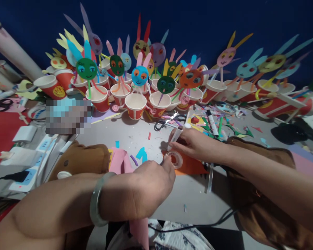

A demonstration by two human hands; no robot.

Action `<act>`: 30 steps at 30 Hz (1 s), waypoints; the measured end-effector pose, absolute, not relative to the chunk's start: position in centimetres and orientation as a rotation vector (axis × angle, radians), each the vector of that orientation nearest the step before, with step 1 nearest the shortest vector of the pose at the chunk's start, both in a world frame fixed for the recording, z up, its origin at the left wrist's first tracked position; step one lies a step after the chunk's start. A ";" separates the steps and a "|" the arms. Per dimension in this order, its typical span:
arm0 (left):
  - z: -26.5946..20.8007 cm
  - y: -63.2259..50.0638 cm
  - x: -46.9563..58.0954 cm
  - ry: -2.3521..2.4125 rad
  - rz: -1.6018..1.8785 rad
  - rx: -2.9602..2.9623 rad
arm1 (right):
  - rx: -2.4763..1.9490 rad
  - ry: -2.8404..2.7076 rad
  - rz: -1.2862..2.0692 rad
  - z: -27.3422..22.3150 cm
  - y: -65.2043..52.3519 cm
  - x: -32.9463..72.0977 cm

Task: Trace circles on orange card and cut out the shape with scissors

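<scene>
My right hand (191, 142) grips a white marker (175, 136), slanted with its lower end by the rim of a tape roll (177, 161). A round white cap-like end (187, 126) shows above the fingers. The tape roll lies flat on a sheet of orange paper (194, 166). With its fingers drawn together, my left hand (148, 184) holds the left rim of the roll; its fingertips are partly hidden behind the knuckles. Pink paper (121, 159) and blue scraps (141, 155) lie left of the orange sheet.
Behind stand several red paper cups (135, 107) with paper rabbit faces (140, 75). Black-handled scissors (169, 121), another marker (212, 124) and scraps (234, 130) lie beyond my hands. A power strip (36, 165) is at left; a black cable (193, 227) crosses the front.
</scene>
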State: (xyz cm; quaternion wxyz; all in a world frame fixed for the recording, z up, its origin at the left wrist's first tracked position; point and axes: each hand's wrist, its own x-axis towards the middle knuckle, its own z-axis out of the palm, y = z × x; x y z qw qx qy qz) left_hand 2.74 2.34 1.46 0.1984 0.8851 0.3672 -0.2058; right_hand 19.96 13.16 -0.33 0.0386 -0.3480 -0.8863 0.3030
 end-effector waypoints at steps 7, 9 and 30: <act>2.7 2.8 2.8 0.921 -0.727 2.449 | -1.098 -2.671 0.866 -0.9 13.3 21.6; 2.7 2.8 2.9 0.939 -0.715 2.422 | -1.112 -2.629 0.883 -1.0 13.2 22.1; 1.7 2.1 2.2 0.940 -0.524 2.731 | -1.353 -2.135 0.867 -3.4 6.3 25.2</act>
